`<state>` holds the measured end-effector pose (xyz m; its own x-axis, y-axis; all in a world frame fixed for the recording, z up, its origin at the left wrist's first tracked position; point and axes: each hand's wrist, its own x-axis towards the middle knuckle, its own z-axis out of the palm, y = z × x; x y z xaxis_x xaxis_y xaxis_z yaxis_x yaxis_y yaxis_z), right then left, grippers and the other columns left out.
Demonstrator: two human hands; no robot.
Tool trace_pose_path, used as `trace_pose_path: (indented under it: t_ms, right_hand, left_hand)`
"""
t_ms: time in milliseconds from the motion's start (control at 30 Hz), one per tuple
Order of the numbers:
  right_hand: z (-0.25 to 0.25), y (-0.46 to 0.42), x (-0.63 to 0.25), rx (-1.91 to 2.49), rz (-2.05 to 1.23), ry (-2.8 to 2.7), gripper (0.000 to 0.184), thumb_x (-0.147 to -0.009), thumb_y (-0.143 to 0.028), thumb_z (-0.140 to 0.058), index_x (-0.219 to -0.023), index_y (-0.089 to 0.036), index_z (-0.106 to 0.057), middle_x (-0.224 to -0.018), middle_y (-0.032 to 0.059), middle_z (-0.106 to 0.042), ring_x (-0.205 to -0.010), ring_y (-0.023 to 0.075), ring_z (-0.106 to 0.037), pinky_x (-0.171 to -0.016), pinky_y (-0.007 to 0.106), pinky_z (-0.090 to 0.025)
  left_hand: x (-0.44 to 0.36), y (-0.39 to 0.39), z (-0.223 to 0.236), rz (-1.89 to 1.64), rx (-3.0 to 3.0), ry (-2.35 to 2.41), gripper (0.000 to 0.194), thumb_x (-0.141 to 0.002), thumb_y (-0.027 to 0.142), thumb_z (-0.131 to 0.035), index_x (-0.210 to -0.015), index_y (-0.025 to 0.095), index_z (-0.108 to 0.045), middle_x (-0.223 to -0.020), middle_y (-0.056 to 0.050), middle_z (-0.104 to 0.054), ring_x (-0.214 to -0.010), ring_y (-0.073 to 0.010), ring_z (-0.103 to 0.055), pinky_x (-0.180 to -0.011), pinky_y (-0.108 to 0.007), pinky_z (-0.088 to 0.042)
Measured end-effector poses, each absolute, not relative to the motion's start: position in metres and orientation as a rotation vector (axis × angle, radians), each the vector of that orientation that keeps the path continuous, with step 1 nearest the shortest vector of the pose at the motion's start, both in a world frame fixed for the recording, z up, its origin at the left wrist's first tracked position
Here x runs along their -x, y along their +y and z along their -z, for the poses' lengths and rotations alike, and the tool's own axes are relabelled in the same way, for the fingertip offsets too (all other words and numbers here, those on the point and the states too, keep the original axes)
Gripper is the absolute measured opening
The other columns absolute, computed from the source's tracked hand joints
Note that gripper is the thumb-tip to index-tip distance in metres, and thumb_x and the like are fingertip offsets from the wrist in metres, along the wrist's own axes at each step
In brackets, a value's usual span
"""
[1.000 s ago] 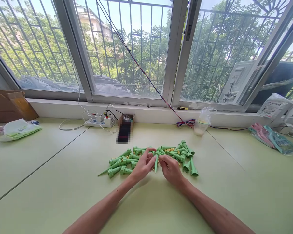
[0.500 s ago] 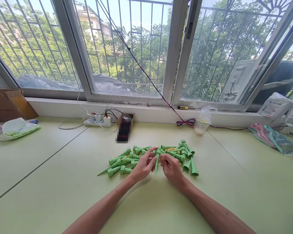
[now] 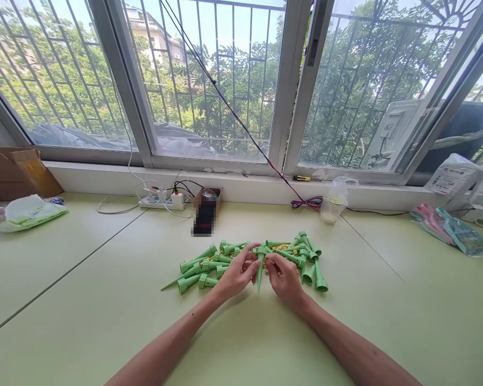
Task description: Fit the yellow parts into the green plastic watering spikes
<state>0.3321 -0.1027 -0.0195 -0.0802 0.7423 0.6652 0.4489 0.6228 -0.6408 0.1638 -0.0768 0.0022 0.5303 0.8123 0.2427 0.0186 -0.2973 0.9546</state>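
Note:
My left hand point(image 3: 239, 272) is closed around a green plastic watering spike point(image 3: 260, 268), held with its ribbed cap up and its tip pointing down. Close beside the spike, on its right, the fingers of my right hand point(image 3: 282, 273) are pinched together. Whatever lies between those fingertips is too small to make out. More green spikes point(image 3: 193, 283) lie heaped to the left of my hands, and others point(image 3: 320, 276) to the right. Small yellow pieces point(image 3: 282, 247) are scattered among them, partly hidden by the spikes and my hands.
Behind the pile stands a small open box with a dark, blurred-out object point(image 3: 204, 217). A power strip point(image 3: 161, 201) with cables sits to its left. A plastic cup in a bag point(image 3: 331, 208) and bundled wire point(image 3: 307, 203) are at the back right. Plastic packets point(image 3: 451, 228) lie far right.
The spike in my left hand has turned slightly, its tip shifting a little to the right. Both hands stay in nearly the same place.

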Motion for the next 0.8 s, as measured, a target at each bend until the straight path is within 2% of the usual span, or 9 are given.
trace_pose_path:
  t_ms: [300, 800]
  right_hand:
    - [0.0187, -0.1023, -0.3323, 1.0, -0.325, -1.721, 0.014, -0.094, -0.019, -0.046, -0.086, -0.019, -0.058, -0.07, 0.0015, -0.058, -0.058, 0.014, -0.049, -0.053, 0.024, -0.039]
    - [0.0206, -0.1021, -0.3324, 1.007, -0.321, -1.716, 0.014, -0.093, -0.021, -0.046, -0.084, -0.019, -0.057, -0.067, 0.0004, -0.055, -0.056, 0.014, -0.048, -0.053, 0.025, -0.04]
  left_hand:
    - [-0.164, -0.0764, -0.0034, -0.939, -1.719, 0.741, 0.048, -0.092, 0.041, -0.051, -0.135, 0.022, -0.047, -0.084, 0.0, -0.049, -0.053, -0.0064, -0.045, -0.046, -0.019, -0.041]
    - [-0.1627, -0.0746, -0.0025, -0.936, -1.702, 0.742, 0.05, -0.09, 0.036, -0.055, -0.138, 0.026, -0.049, -0.091, -0.002, -0.05, -0.056, -0.0058, -0.044, -0.043, -0.017, -0.039]
